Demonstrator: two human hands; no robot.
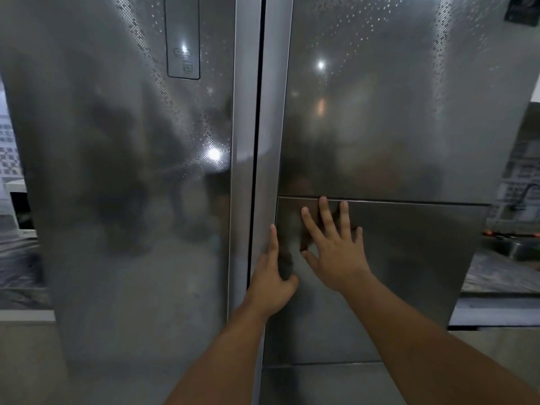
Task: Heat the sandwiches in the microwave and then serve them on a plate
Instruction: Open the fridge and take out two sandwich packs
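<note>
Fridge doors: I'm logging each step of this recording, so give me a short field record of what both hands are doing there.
appliance: steel two-door fridge, both doors closed
left hand: on the inner edge strip of the right door, index finger straight up along it, other fingers curled at the edge
right hand: flat, fingers spread, on the inset panel of the right door
left door: control panel near its top
sandwiches, microwave, plate: none recognisable
to the right: countertop with sink
</note>
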